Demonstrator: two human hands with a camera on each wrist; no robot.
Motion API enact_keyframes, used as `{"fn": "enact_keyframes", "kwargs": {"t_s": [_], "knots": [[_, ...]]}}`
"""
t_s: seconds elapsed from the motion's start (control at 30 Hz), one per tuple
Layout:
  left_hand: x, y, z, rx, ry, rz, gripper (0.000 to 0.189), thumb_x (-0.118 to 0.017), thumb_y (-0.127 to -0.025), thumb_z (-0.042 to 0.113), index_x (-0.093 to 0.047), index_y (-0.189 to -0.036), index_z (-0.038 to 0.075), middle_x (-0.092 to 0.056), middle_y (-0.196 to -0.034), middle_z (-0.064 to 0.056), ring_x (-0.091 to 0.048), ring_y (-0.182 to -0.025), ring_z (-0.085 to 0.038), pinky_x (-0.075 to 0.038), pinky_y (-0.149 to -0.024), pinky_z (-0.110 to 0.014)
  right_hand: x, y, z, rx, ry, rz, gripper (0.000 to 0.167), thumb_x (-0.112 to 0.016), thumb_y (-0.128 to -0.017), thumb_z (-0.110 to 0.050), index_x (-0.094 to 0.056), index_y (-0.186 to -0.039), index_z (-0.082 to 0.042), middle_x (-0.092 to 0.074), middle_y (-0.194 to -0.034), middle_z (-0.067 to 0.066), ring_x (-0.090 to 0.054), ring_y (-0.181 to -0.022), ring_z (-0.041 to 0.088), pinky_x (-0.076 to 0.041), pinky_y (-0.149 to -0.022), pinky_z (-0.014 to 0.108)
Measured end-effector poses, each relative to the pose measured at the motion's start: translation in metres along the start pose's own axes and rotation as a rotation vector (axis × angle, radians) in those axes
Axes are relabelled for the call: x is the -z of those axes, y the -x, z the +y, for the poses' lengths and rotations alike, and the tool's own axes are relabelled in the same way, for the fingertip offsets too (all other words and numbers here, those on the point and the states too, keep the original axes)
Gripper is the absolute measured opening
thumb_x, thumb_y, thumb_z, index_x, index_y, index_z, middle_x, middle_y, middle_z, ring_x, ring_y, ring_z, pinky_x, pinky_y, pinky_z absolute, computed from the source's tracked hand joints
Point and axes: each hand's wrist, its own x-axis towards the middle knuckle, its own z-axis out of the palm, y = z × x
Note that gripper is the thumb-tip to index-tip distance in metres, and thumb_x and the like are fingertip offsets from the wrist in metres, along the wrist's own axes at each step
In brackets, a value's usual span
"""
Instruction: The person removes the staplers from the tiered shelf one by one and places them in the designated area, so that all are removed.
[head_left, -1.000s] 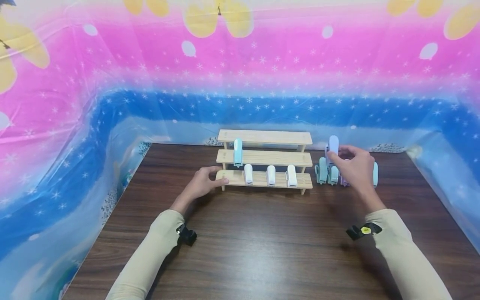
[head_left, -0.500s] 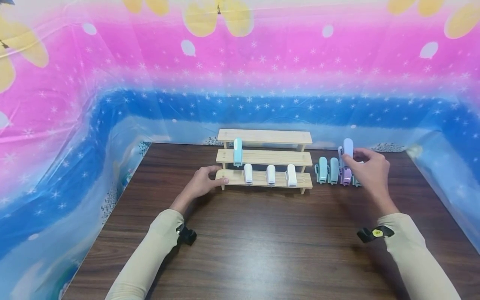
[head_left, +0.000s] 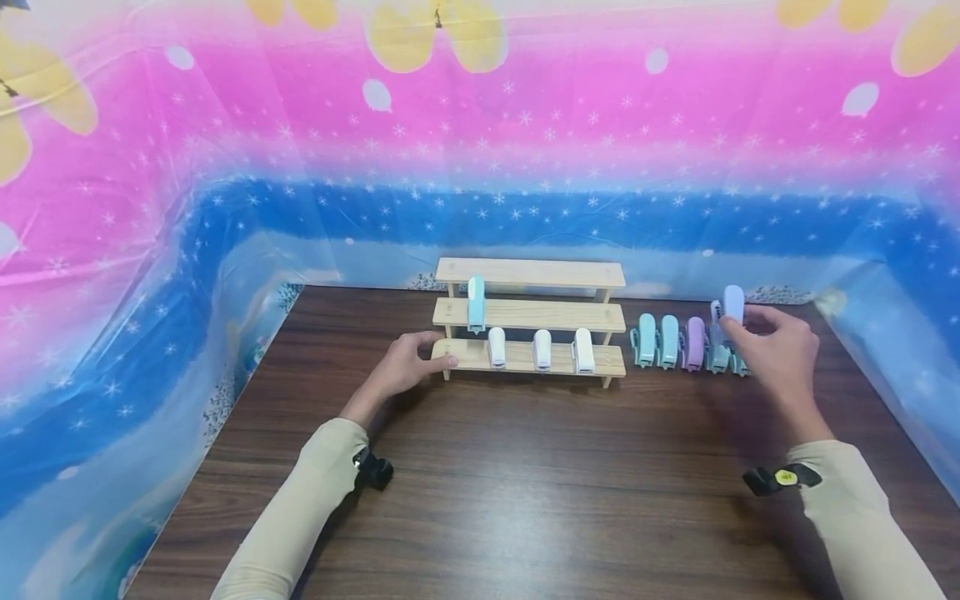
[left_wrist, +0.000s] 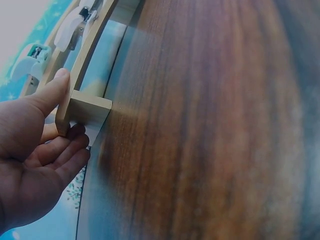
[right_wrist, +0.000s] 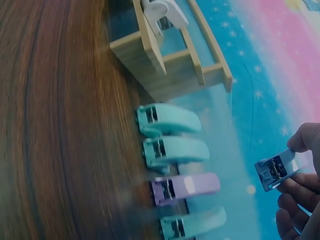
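My left hand [head_left: 408, 364] grips the left end of the lowest step of a three-step wooden rack [head_left: 528, 314], thumb on top and fingers under the edge in the left wrist view. My right hand [head_left: 776, 350] pinches a light periwinkle hole punch [head_left: 733, 303] upright by thumb and fingers, above the right part of a row on the table. That row has teal hole punches [right_wrist: 170, 120] and a purple hole punch [head_left: 693, 343]; its right end is partly hidden by my hand. White hole punches [head_left: 542, 350] stand on the lowest step, and an aqua hole punch [head_left: 476, 305] on the middle step's left.
The dark wood table [head_left: 480, 483] ends at the back against a pink and blue patterned cloth [head_left: 525, 150]. The rack stands near that back edge. The punch row lies just right of the rack.
My right hand has moved right with the periwinkle hole punch, along and above the row, uncovering the teal and purple ones. My left hand and the rack have stayed still.
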Motion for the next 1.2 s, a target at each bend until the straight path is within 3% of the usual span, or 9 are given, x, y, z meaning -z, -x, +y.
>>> {"fn": "enact_keyframes", "kwargs": {"t_s": [0.27, 0.8, 1.2], "knots": [[-0.001, 0.000, -0.001, 0.002, 0.015, 0.003, 0.060, -0.076, -0.094, 0.036, -0.059, -0.141, 0.003, -0.060, -0.142, -0.017, -0.053, -0.133, -0.032, -0.043, -0.108, -0.053, 0.015, -0.004, 0.013, -0.061, -0.008, -0.023, 0.066, -0.065, -0.094, -0.054, -0.064, -0.138, -0.005, -0.064, -0.135, 0.022, -0.051, -0.121, 0.032, -0.036, -0.089, 0.035], [0.000, 0.001, 0.000, 0.001, 0.006, 0.004, 0.062, -0.076, -0.094, 0.037, -0.058, -0.142, 0.003, -0.058, -0.145, -0.017, -0.049, -0.138, -0.033, -0.039, -0.112, -0.055, 0.037, -0.010, 0.036, -0.109, -0.007, -0.016, 0.064, -0.068, -0.094, -0.050, -0.063, -0.139, -0.004, -0.062, -0.136, 0.021, -0.050, -0.115, 0.025, -0.036, -0.080, 0.023], [-0.001, 0.000, 0.000, 0.002, 0.008, 0.002, 0.061, -0.075, -0.095, 0.037, -0.058, -0.142, 0.003, -0.058, -0.145, -0.017, -0.050, -0.137, -0.033, -0.040, -0.110, -0.055, 0.038, -0.012, 0.061, -0.148, 0.002, -0.039, 0.070, -0.064, -0.095, -0.052, -0.059, -0.141, 0.001, -0.061, -0.135, 0.025, -0.050, -0.121, 0.033, -0.036, -0.080, 0.023]]}}
